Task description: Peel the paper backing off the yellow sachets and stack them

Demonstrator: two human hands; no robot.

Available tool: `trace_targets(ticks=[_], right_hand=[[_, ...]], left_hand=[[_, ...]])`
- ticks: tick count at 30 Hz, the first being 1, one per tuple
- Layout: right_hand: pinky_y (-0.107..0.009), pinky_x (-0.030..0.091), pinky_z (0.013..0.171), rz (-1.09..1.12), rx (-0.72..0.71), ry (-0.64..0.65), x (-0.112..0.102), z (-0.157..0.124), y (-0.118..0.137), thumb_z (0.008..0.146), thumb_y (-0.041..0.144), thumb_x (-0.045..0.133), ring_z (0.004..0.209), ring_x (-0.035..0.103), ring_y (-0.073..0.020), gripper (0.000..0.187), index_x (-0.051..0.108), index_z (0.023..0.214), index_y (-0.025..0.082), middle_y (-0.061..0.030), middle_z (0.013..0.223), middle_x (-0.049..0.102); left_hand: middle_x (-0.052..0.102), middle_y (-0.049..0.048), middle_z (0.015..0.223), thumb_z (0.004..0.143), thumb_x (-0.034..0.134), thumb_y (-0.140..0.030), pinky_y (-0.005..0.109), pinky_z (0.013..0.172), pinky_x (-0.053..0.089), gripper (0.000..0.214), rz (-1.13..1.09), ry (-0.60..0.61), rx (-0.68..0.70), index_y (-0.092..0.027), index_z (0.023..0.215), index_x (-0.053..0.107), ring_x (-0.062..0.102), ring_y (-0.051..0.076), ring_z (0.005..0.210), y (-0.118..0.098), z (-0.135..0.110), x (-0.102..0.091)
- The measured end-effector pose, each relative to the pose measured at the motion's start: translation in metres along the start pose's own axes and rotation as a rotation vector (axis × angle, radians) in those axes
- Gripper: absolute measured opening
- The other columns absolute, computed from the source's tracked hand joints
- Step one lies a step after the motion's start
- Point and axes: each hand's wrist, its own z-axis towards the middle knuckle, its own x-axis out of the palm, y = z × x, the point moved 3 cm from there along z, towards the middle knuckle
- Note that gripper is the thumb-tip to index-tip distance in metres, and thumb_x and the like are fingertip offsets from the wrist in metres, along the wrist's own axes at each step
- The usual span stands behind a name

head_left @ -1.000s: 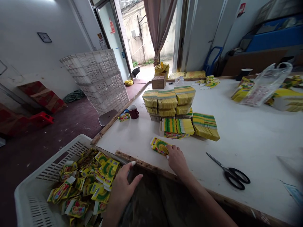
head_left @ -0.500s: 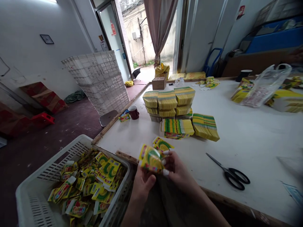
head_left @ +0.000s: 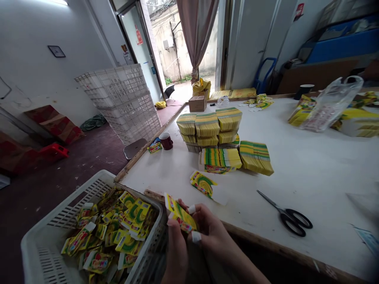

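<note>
Above the table's front edge, both my hands hold a small yellow and green printed carton [head_left: 180, 215], tilted with one narrow side facing me. My left hand [head_left: 177, 248] grips its lower left, the thumb raised along the near end. My right hand [head_left: 211, 232] pinches its right end, with white tape on the thumb and a finger. Just beyond lies a flattened carton [head_left: 203, 184] of the same print. Behind it, a bundle of flat cartons [head_left: 220, 158] lies beside another bundle [head_left: 256, 157]. Stacked yellow bundles [head_left: 207, 125] rise further back.
To the left stands a white plastic basket [head_left: 31, 232] filled with similar cartons. Black-handled scissors [head_left: 291, 221] lie right on the white table [head_left: 302, 165]. A dark red mug [head_left: 166, 141] stands near the left edge; a clear plastic bag [head_left: 331, 104] is at the far right.
The carton has turned from its broad face towards a narrow side and moved down slightly with both hands. More of the flattened carton behind it now shows.
</note>
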Motion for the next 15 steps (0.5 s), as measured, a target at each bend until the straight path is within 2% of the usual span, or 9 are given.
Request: trace_targets(ticks=[2, 4, 6, 8, 10, 12, 14, 15], right_hand=[[-0.023, 0.039, 0.066, 0.031, -0.015, -0.007, -0.005, 0.000, 0.002, 0.070, 0.036, 0.078, 0.073, 0.051, -0.0131, 0.040, 0.054, 0.098, 0.021, 0.0031, 0.078, 0.055], [-0.024, 0.041, 0.066, -0.052, -0.042, -0.022, -0.010, -0.002, 0.006, 0.076, 0.037, 0.071, 0.074, 0.053, -0.0144, 0.028, 0.057, 0.092, 0.019, 0.0007, 0.080, 0.058], [-0.024, 0.042, 0.063, -0.255, -0.094, -0.070, -0.017, -0.004, 0.010, 0.082, 0.033, 0.063, 0.069, 0.054, -0.0143, 0.016, 0.060, 0.083, 0.018, -0.0001, 0.075, 0.059], [-0.024, 0.043, 0.061, -0.486, -0.193, -0.126, -0.024, -0.006, 0.015, 0.085, 0.025, 0.056, 0.067, 0.056, -0.0147, 0.011, 0.063, 0.080, 0.017, -0.0011, 0.073, 0.062], [-0.025, 0.046, 0.065, -0.711, -0.343, -0.188, -0.031, -0.008, 0.023, 0.087, 0.015, 0.048, 0.072, 0.060, -0.0163, 0.019, 0.067, 0.088, 0.019, -0.0035, 0.080, 0.066], [-0.028, 0.046, 0.069, -0.956, -0.500, -0.237, -0.035, -0.011, 0.032, 0.088, 0.009, 0.043, 0.079, 0.060, -0.0181, 0.029, 0.068, 0.097, 0.021, -0.0052, 0.087, 0.068], [-0.032, 0.045, 0.074, -1.161, -0.619, -0.208, -0.031, -0.013, 0.039, 0.091, 0.009, 0.045, 0.083, 0.058, -0.0198, 0.030, 0.068, 0.102, 0.024, -0.0053, 0.088, 0.068], [-0.034, 0.045, 0.078, -1.221, -0.663, -0.158, -0.026, -0.013, 0.041, 0.091, 0.012, 0.048, 0.084, 0.057, -0.0202, 0.026, 0.068, 0.101, 0.025, -0.0044, 0.086, 0.068]], left_hand=[[0.068, 0.0053, 0.100, 0.075, 0.059, -0.065, 0.032, 0.084, 0.051, 0.054, 0.084, 0.032, 0.047, -0.023, 0.109, 0.063, 0.063, 0.021, 0.095, 0.001, 0.001, -0.005], [0.070, 0.0026, 0.096, 0.077, 0.067, -0.049, 0.027, 0.079, 0.051, 0.036, 0.164, 0.018, 0.103, -0.021, 0.100, 0.066, 0.064, 0.018, 0.086, -0.003, 0.003, -0.008], [0.070, 0.0010, 0.084, 0.078, 0.069, -0.040, 0.025, 0.073, 0.051, 0.023, 0.237, 0.008, 0.136, -0.018, 0.087, 0.068, 0.064, 0.015, 0.076, -0.011, 0.008, -0.011], [0.071, 0.0025, 0.081, 0.078, 0.069, -0.040, 0.027, 0.075, 0.051, 0.025, 0.312, 0.060, 0.131, -0.016, 0.086, 0.069, 0.065, 0.018, 0.077, -0.023, 0.013, -0.015], [0.072, 0.0065, 0.095, 0.078, 0.066, -0.047, 0.032, 0.084, 0.050, 0.037, 0.373, 0.140, 0.167, -0.017, 0.100, 0.067, 0.065, 0.022, 0.091, -0.040, 0.016, -0.019], [0.066, 0.0106, 0.117, 0.076, 0.062, -0.060, 0.037, 0.095, 0.046, 0.059, 0.452, 0.220, 0.262, -0.019, 0.118, 0.059, 0.059, 0.027, 0.110, -0.061, 0.017, -0.023], [0.053, 0.0129, 0.135, 0.068, 0.065, -0.067, 0.042, 0.104, 0.039, 0.081, 0.637, 0.312, 0.324, -0.021, 0.131, 0.047, 0.048, 0.031, 0.124, -0.076, 0.016, -0.023], [0.049, 0.0137, 0.140, 0.061, 0.072, -0.064, 0.044, 0.106, 0.036, 0.090, 0.772, 0.362, 0.312, -0.021, 0.134, 0.043, 0.044, 0.033, 0.128, -0.078, 0.015, -0.021]])
